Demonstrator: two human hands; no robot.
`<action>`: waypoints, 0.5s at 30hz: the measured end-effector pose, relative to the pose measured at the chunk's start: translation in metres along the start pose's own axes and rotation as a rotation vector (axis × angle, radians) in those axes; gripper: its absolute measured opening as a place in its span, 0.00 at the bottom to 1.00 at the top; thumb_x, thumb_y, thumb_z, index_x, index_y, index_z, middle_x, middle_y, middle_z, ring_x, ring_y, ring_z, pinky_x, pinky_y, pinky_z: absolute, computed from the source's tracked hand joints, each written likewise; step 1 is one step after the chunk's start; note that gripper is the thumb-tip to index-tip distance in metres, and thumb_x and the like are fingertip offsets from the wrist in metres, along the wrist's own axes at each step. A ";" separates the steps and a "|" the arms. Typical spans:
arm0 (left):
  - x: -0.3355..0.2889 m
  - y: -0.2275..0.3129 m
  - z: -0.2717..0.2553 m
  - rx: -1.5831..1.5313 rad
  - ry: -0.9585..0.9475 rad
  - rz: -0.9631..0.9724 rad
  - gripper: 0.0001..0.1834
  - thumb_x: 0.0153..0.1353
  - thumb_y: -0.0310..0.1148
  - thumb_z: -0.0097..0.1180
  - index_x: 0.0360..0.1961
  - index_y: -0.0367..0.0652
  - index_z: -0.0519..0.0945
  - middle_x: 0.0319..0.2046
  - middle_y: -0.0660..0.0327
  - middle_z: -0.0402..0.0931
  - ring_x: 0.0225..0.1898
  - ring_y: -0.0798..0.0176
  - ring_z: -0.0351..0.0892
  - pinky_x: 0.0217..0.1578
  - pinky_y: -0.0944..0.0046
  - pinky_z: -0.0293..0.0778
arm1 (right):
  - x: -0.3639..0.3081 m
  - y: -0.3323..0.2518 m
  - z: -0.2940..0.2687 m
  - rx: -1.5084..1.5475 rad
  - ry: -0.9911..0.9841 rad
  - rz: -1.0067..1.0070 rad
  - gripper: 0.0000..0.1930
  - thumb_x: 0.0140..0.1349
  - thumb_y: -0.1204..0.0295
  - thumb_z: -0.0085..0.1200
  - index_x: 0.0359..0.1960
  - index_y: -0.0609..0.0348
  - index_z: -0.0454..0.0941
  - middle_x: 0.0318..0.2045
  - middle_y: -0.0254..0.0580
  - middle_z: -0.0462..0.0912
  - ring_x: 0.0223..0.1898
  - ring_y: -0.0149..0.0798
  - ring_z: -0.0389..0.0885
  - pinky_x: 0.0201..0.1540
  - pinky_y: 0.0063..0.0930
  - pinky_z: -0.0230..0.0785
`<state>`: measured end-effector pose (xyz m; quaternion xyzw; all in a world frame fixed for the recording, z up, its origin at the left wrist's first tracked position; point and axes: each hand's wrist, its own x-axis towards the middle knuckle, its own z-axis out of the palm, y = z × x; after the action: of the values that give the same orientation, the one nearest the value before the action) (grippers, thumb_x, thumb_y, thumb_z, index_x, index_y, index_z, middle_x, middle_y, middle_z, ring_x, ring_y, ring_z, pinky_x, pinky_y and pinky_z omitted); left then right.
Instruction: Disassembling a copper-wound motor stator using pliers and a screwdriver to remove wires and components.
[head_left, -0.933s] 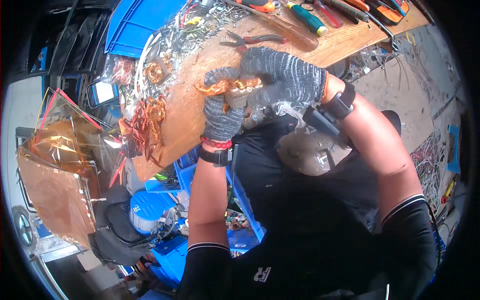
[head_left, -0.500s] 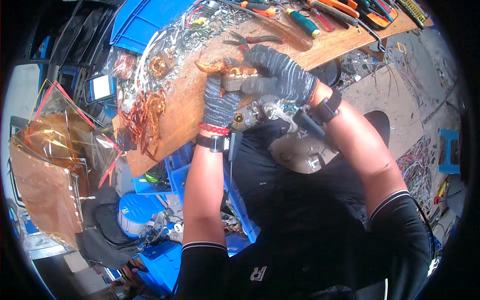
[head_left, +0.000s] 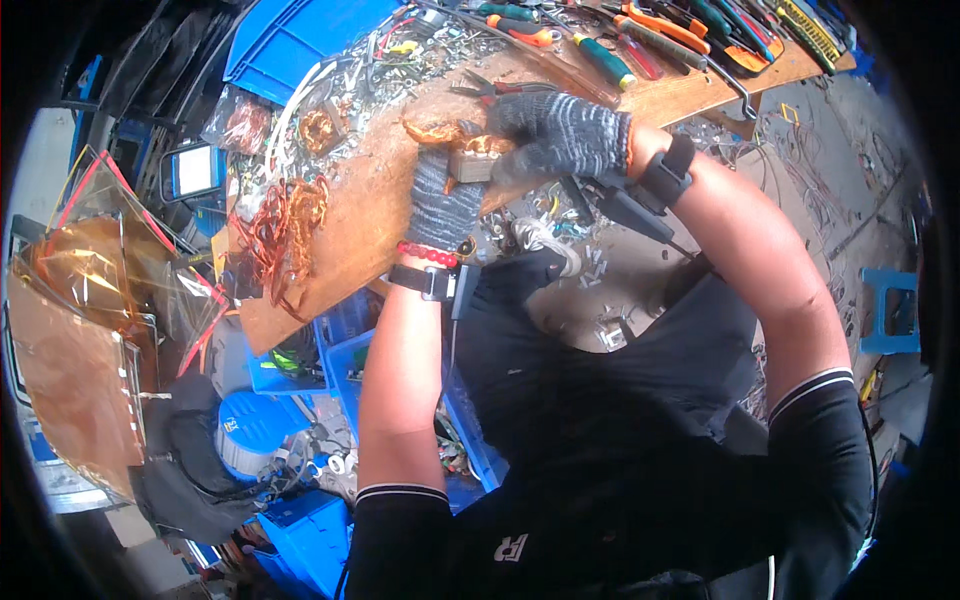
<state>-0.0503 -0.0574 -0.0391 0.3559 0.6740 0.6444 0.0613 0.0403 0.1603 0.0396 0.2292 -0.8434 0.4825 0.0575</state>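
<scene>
A small transformer [head_left: 474, 166], a grey laminated metal block with copper windings, is held above the near edge of the wooden workbench [head_left: 375, 215]. Loose copper wire [head_left: 432, 132] sticks out from its left side. My left hand [head_left: 445, 200], in a grey knitted glove, is closed round it from below. My right hand [head_left: 570, 135], gloved alike, grips its right end, and that hand's fingertips are partly hidden. Just beyond the right hand lie red-handled pliers [head_left: 500, 88] on the bench.
Copper wire bundles [head_left: 290, 235] and a copper coil [head_left: 318, 130] lie left on the bench. Metal scraps [head_left: 410, 65] spread near a blue bin [head_left: 300, 45]. Screwdrivers [head_left: 604, 62] and other tools line the far right. A blue stool [head_left: 888, 310] stands right.
My right elbow has swung outward to the right, and the right hand has turned slightly on the transformer. My legs have shifted, showing more floor scraps. The left hand keeps its hold.
</scene>
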 end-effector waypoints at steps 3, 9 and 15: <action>-0.002 0.007 0.006 -0.010 0.018 0.001 0.19 0.70 0.22 0.54 0.61 0.41 0.72 0.54 0.57 0.77 0.57 0.60 0.78 0.60 0.59 0.76 | -0.003 0.001 0.011 -0.168 0.149 -0.135 0.22 0.58 0.54 0.66 0.44 0.61 0.84 0.38 0.57 0.84 0.43 0.57 0.83 0.48 0.46 0.73; 0.004 -0.014 -0.008 -1.113 -0.019 -0.279 0.18 0.71 0.22 0.52 0.61 0.39 0.72 0.55 0.56 0.76 0.56 0.60 0.78 0.60 0.58 0.77 | -0.005 -0.010 0.020 -0.470 0.333 -0.254 0.21 0.56 0.54 0.67 0.41 0.59 0.84 0.36 0.54 0.82 0.42 0.58 0.81 0.47 0.49 0.72; 0.004 -0.016 -0.009 0.531 -0.170 0.208 0.22 0.66 0.18 0.54 0.61 0.37 0.71 0.56 0.55 0.77 0.58 0.59 0.78 0.59 0.59 0.76 | -0.007 0.000 0.026 -0.561 0.370 -0.264 0.23 0.55 0.53 0.68 0.42 0.59 0.84 0.41 0.51 0.82 0.46 0.57 0.80 0.50 0.47 0.72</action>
<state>-0.0640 -0.0612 -0.0504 0.4796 0.7713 0.4162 -0.0440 0.0496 0.1408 0.0232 0.2203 -0.8814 0.2542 0.3316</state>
